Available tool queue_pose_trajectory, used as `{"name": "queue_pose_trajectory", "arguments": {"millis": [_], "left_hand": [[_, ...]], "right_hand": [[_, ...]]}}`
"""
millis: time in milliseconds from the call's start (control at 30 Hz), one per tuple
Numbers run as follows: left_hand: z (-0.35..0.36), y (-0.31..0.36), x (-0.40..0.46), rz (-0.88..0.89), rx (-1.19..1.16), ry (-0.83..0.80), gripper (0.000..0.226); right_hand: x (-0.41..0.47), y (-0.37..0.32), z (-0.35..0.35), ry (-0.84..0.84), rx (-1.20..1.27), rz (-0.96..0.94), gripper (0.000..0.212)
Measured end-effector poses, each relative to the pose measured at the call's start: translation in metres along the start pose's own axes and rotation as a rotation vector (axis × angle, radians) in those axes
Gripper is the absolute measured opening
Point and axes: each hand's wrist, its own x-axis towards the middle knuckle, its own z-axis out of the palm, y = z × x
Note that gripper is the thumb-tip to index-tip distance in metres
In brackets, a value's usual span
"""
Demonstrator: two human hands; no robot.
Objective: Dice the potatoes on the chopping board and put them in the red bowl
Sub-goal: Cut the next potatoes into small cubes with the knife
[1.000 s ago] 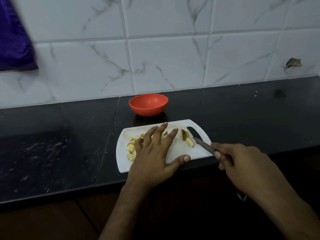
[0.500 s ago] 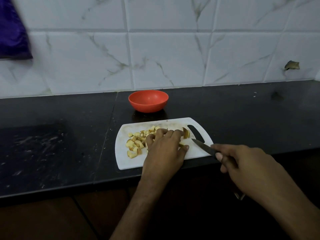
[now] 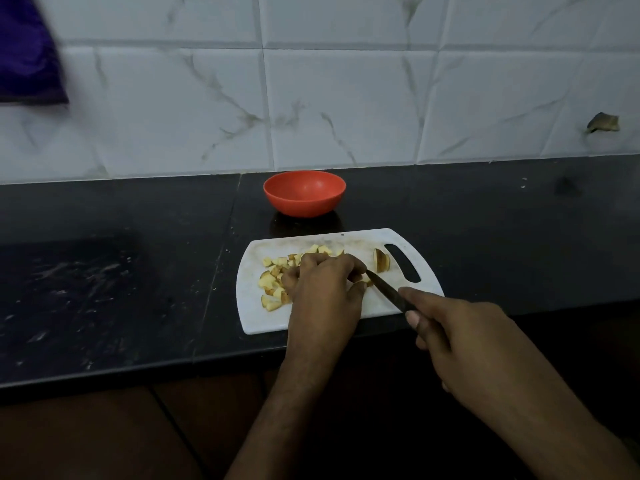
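Observation:
A white chopping board (image 3: 377, 303) lies on the black counter near its front edge. A pile of diced potato (image 3: 275, 277) sits on the board's left half. An uncut potato wedge (image 3: 381, 260) stands beside the handle slot. My left hand (image 3: 323, 289) is curled over a potato piece at the board's middle, pinning it under the fingertips. My right hand (image 3: 460, 344) grips a dark knife (image 3: 388, 291), whose tip touches the held piece. The red bowl (image 3: 304, 192) stands empty just behind the board.
The black counter (image 3: 104, 289) stretches left and right of the board, with pale smears on the left. A white marble-tiled wall (image 3: 346, 98) rises behind. A purple cloth (image 3: 27, 53) hangs at the upper left.
My left hand went from flat and spread to curled over a potato piece. The knife tip moved left from the board's right edge up to that piece.

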Motion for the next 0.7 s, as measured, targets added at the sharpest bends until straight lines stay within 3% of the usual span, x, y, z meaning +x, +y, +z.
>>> {"name": "queue_pose_trajectory", "arguments": {"millis": [233, 467, 633, 700], "left_hand": [[0.000, 0.000, 0.001, -0.005, 0.004, -0.005, 0.020], [0.002, 0.001, 0.000, 0.020, 0.089, -0.003, 0.025], [-0.001, 0.003, -0.002, 0.219, 0.134, -0.113, 0.050], [-0.002, 0.002, -0.001, 0.295, 0.147, -0.175, 0.047]], "right_hand": [[0.008, 0.000, 0.003, 0.002, -0.140, -0.023, 0.039], [0.023, 0.005, -0.001, -0.120, -0.236, -0.056, 0.042], [0.017, 0.011, -0.001, -0.136, -0.280, -0.081, 0.042], [0.017, 0.019, 0.007, -0.169, -0.218, -0.010, 0.042]]}}
